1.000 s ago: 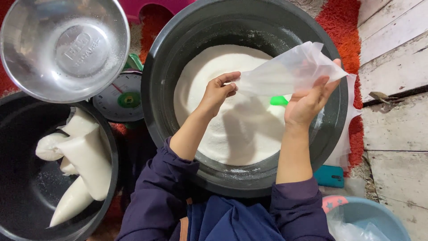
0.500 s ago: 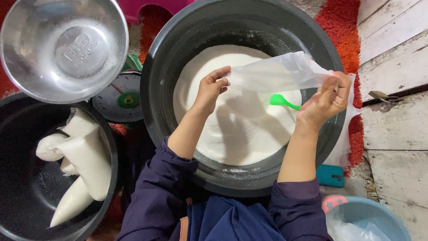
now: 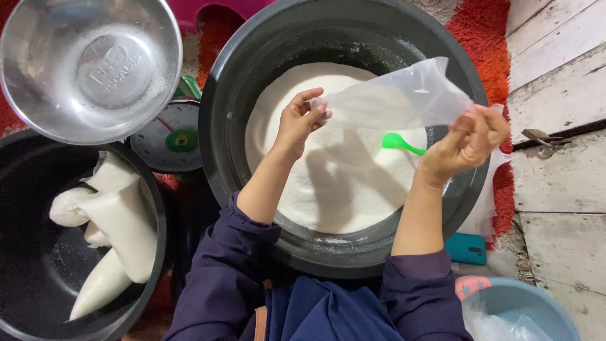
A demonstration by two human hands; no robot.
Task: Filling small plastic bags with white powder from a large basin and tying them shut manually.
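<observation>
A big dark basin (image 3: 227, 145) holds a mound of white powder (image 3: 334, 183). Above it I hold an empty clear plastic bag (image 3: 398, 98) stretched sideways. My left hand (image 3: 298, 120) pinches its left end, and my right hand (image 3: 464, 145) grips its right end near the basin's rim. A green scoop handle (image 3: 399, 143) sticks out of the powder just below the bag, beside my right hand.
A second dark basin (image 3: 151, 252) at lower left holds filled white bags (image 3: 113, 221). A steel bowl (image 3: 88, 66) sits upper left, over a dial scale (image 3: 167, 136). A blue tub (image 3: 524, 309), a teal object (image 3: 467, 247) and wooden floorboards (image 3: 562, 189) lie right.
My right hand moved rightwards to the basin's rim, pulling the bag out flat. The green scoop handle, half hidden before, now shows fully.
</observation>
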